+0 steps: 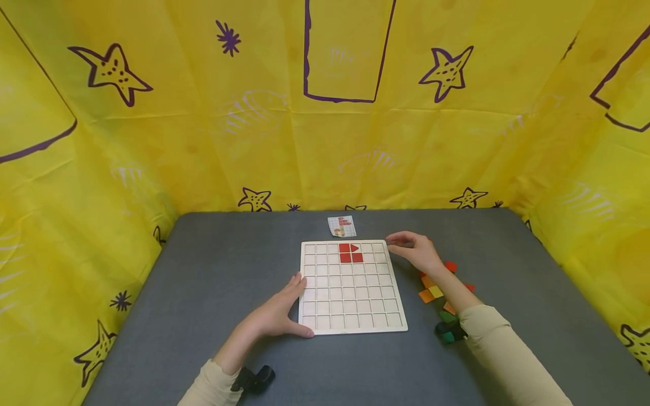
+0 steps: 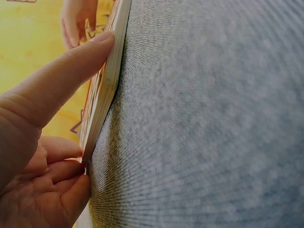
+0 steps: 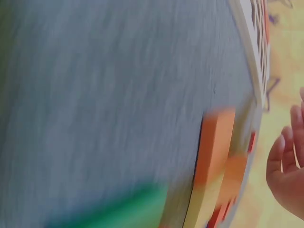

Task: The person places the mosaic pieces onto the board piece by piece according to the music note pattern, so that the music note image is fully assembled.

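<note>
A white square grid board [image 1: 350,287] lies on the grey table. Set in its upper rows are several red pieces [image 1: 345,257], squares and one triangle [image 1: 354,248]. My left hand [image 1: 279,310] rests against the board's near left corner. Its thumb lies straight along the near edge, and its fingers touch the left side. At the board's far right corner hovers my right hand [image 1: 415,251], with thumb and fingers apart; no piece shows between them. In the right wrist view the right hand [image 3: 289,161] appears above the table with its fingers loosely extended.
Right of the board, partly under my right forearm, loose blocks lie in a pile: orange [image 1: 425,296], yellow [image 1: 435,291], red [image 1: 451,267] and green [image 1: 448,317]. Behind the board lies a small pattern card [image 1: 342,226]. A yellow printed cloth [image 1: 315,158] hangs around the table [image 1: 228,254].
</note>
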A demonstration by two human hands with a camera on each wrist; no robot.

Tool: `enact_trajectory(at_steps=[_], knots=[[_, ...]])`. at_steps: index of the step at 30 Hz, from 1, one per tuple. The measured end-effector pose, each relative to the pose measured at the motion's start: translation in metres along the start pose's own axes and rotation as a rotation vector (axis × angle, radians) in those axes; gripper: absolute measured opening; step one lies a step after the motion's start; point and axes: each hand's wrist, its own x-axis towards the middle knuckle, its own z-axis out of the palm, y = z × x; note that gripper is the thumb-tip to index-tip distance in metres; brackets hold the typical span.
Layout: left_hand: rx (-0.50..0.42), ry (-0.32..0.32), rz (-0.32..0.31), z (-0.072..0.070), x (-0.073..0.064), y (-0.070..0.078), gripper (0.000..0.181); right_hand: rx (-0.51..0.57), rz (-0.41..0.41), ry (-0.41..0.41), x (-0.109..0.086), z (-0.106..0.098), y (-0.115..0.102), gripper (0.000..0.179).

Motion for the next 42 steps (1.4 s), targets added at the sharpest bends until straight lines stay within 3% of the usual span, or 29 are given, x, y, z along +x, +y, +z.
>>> enact_trajectory(at_steps=[9, 22, 42], knots=[[-0.004, -0.004, -0.007, 0.0, 0.001, -0.001, 0.115, -0.087, 0.075, 0.055, -0.003, -0.034, 0.028, 0.038], [-0.014, -0.005, -0.006, -0.001, 0.001, 0.0, 0.116, -0.199, 0.188, 0.102, -0.002, -0.051, 0.044, 0.04], [-0.006, -0.003, -0.019, 0.001, 0.002, -0.001, 0.117, -0.307, 0.152, 0.075, 0.003, -0.053, 0.051, 0.034]])
